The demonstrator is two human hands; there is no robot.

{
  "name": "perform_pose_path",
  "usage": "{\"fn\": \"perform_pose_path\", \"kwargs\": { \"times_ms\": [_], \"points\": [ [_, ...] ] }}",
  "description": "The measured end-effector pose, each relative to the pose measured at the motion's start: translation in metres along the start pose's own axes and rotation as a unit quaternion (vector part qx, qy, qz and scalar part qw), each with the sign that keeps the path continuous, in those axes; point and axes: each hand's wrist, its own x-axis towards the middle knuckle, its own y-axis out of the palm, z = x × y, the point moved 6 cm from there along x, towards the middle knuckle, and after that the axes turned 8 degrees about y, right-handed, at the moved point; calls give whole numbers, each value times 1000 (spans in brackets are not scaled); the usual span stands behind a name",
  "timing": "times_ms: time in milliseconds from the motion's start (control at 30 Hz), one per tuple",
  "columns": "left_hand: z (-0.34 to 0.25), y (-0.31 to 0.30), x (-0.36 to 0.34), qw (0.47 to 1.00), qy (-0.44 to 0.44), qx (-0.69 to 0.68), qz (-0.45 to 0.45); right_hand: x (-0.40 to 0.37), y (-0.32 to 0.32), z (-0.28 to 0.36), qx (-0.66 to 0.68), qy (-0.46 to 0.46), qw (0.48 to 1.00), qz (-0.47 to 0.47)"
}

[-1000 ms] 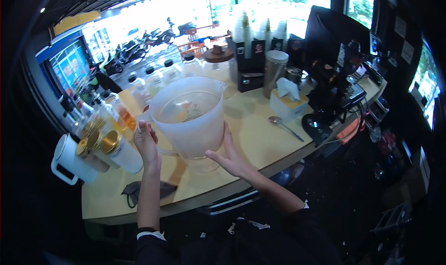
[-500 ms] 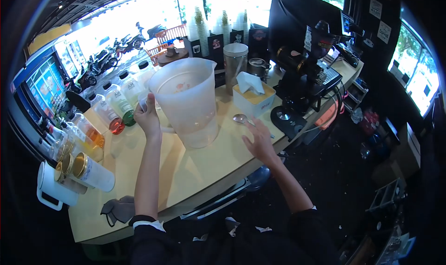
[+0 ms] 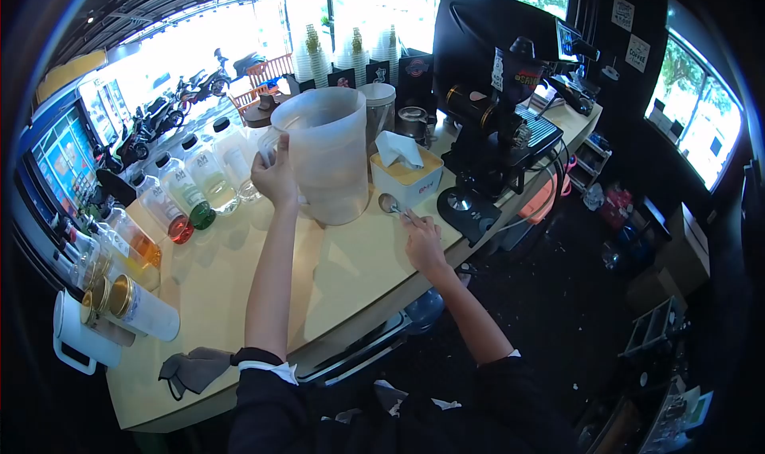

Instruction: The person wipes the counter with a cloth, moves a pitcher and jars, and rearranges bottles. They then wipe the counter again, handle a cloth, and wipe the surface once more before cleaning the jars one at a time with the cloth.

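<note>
A large translucent plastic pitcher (image 3: 331, 167) stands on the wooden counter, its spout side turned away from me. My left hand (image 3: 276, 174) is closed around its handle, thumb upward. My right hand (image 3: 424, 243) has its fingers closed on a metal spoon (image 3: 389, 204), whose bowl points away from me, close to the counter. Just beyond the spoon sits a white tissue box (image 3: 405, 179) with a tissue sticking out. A clear canister with a white lid (image 3: 378, 95) is partly hidden behind the pitcher.
Several bottles, one holding green liquid (image 3: 185, 189), line the counter's far left edge. Gold-lidded jars (image 3: 143, 307) and a white jug (image 3: 84, 334) stand at the left end. A grey face mask (image 3: 195, 370) lies near the front. At right is a black coffee grinder (image 3: 510, 95).
My right hand has gone from open fingers over the spoon to gripping it. The pitcher sits farther back on the counter, with my left hand still on its handle. My view has shifted slightly.
</note>
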Motion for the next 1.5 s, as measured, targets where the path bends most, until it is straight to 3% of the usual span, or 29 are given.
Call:
{"fn": "perform_pose_path", "kwargs": {
  "times_ms": [200, 400, 433, 500, 567, 633, 667, 733, 767, 833, 1000, 1067, 1100, 1133, 1167, 1233, 1367, 1400, 1433, 1467, 1500],
  "points": [
    [-5, 13, -7, 999, 33, 26, 19, -1, -4, -1, 32, -8, 999, -12],
    [3, 8, -12, 986, 55, 20, 156, -1, -6, -3, 98, -46, 993, -46],
    [-4, -2, -12, 987, 57, 26, 148, -1, -4, -5, 102, -53, 992, -56],
    [-29, -25, -25, 974, 158, 82, 140, 0, -2, -10, 101, -52, 992, -59],
    [-43, -55, -37, 968, 132, 32, 210, -2, -11, -3, 146, -37, 987, -64],
    [-69, -91, -48, 950, 109, 58, 286, -10, -30, 28, 118, -87, 976, -162],
    [-81, -111, -46, 954, 112, 75, 268, -11, -33, 51, 153, -108, 969, -160],
    [-102, -138, -47, 917, 162, 111, 347, -11, -28, 103, 204, -143, 958, -142],
    [-107, -156, -41, 920, 159, 132, 332, -11, -20, 135, 262, -171, 945, -99],
    [-124, -190, -33, 895, 245, 171, 331, -16, -3, 200, 332, -208, 919, -39],
    [-121, -307, -11, 896, 260, 240, 267, -43, 55, 359, 421, -285, 843, 176],
    [-116, -362, 4, 905, 260, 288, 175, -59, 80, 412, 436, -297, 815, 239],
    [-110, -383, 12, 904, 256, 295, 174, -66, 97, 436, 434, -282, 807, 284],
    [-105, -410, 24, 918, 230, 308, 98, -73, 114, 457, 431, -266, 798, 327],
    [-99, -436, 33, 926, 203, 318, 21, -77, 125, 476, 432, -265, 795, 333],
    [-88, -463, 49, 937, 170, 304, -8, -79, 137, 504, 432, -255, 817, 283],
    [-68, -489, 70, 939, 111, 322, -44, -81, 144, 530, 471, -260, 814, 217],
    [-64, -491, 76, 940, 111, 319, -41, -81, 150, 534, 511, -241, 781, 265],
    [-67, -489, 82, 911, 168, 374, -41, -82, 155, 536, 548, -219, 746, 309],
    [-69, -485, 86, 877, 224, 423, -38, -81, 158, 534, 544, -214, 752, 303],
    [-68, -483, 92, 882, 223, 413, -30, -79, 152, 530, 537, -208, 769, 278]
  ]
}}
